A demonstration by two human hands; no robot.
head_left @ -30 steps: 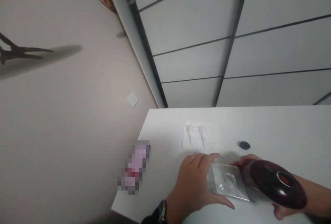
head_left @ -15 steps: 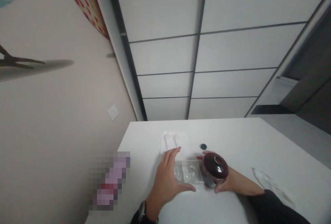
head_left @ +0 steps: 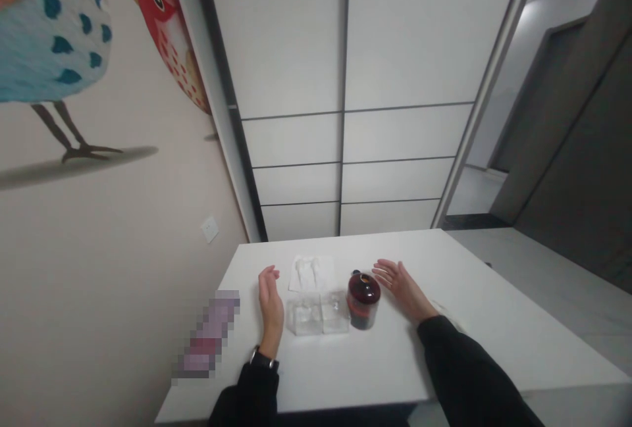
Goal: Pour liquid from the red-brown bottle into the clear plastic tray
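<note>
Maroon-lidded jar (head_left: 363,302) is just chilling on the white table (head_left: 380,371), right beside the clear boxes (head_left: 320,317). Left hand (head_left: 270,299) and right hand (head_left: 401,285) flank them, fingers loose, gripping nothing.

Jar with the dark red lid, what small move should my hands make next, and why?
Perhaps ease the left hand and right hand outward: the jar stands upright beside the clear container, and both hands look empty, so nothing seems to need steadying.
</note>
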